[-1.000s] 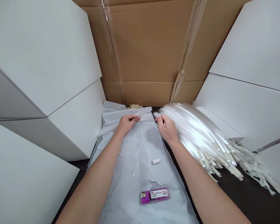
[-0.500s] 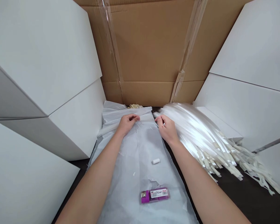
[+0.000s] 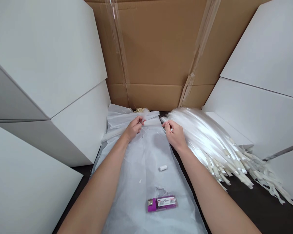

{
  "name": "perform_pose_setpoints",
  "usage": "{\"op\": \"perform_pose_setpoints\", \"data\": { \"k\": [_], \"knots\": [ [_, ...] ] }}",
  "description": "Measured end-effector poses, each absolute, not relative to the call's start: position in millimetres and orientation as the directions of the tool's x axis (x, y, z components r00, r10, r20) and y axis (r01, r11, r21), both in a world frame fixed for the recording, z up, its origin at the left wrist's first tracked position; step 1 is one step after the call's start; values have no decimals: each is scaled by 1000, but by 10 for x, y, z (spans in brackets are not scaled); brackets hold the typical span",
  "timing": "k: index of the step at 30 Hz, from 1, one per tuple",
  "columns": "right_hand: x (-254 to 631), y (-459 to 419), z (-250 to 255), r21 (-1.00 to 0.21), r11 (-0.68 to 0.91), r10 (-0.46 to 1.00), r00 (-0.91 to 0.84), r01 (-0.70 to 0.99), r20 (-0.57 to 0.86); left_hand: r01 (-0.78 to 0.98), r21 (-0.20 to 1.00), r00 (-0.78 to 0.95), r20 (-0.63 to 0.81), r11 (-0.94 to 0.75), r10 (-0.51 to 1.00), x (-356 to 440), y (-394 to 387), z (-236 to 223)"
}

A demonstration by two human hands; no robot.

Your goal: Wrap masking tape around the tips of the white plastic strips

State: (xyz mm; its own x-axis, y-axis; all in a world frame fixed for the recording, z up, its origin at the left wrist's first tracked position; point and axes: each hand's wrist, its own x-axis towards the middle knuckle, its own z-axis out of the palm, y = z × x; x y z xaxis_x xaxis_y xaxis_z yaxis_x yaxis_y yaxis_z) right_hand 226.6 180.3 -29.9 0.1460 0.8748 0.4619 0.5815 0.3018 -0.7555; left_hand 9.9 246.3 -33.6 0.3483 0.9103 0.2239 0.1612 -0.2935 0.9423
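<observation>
My left hand (image 3: 134,127) is closed in a pinch above the white sheet (image 3: 132,182). A faint, blurred wisp of pale fibres (image 3: 145,113) shows at its fingertips. At the sheet's right edge, my right hand (image 3: 175,134) pinches the tips of fine strands beside a bundle of shiny white fibres (image 3: 205,133); how many it grips is hidden. The bundle fans out toward the lower right, with off-white taped ends. A small white cylinder (image 3: 163,168) and a purple lighter (image 3: 162,203) with a label lie on the sheet between my forearms.
White box-like panels stand at the left (image 3: 46,52) and right (image 3: 263,65). A brown cardboard wall (image 3: 158,42) with clear tape closes off the back. Beige shreds (image 3: 139,110) lie behind the sheet. The surface beneath is dark (image 3: 263,208).
My left hand has turned slightly and its fingers have lifted, with a pale wisp now showing at the tips. My right hand stays almost where it was.
</observation>
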Motion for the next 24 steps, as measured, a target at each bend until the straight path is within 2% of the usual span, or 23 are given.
{"op": "perform_pose_setpoints", "data": {
  "k": [4, 8, 13, 15, 18, 22, 24],
  "knots": [
    [2269, 1813, -309, -750, 306, 876, 135, 586, 463, 378, 835, 294, 302, -401, 907, 125, 2454, -350],
    [2282, 1779, -267, -743, 312, 872, 131, 593, 471, 390, 829, 215, 341, -401, 915, 167, 2457, -350],
    [2063, 1815, -71, -751, 407, 834, 124, 520, 538, 369, 862, 208, 289, -349, 934, 177, 2458, -331],
    [1897, 1954, -27, -689, 406, 841, 48, 601, 538, 353, 863, 212, 303, -362, 929, 171, 2468, -342],
    [1687, 2262, -80, -476, 359, 893, -148, 803, 425, 349, 850, 192, 347, -394, 918, 151, 2492, -380],
    [1582, 2571, -307, -364, 397, 914, -325, 842, 245, 400, 816, 189, 373, -418, 908, 148, 2483, -398],
    [1573, 2630, -406, -326, 386, 922, -353, 863, 160, 502, 733, 217, 407, -459, 887, 184, 2451, -353]
  ]
}}
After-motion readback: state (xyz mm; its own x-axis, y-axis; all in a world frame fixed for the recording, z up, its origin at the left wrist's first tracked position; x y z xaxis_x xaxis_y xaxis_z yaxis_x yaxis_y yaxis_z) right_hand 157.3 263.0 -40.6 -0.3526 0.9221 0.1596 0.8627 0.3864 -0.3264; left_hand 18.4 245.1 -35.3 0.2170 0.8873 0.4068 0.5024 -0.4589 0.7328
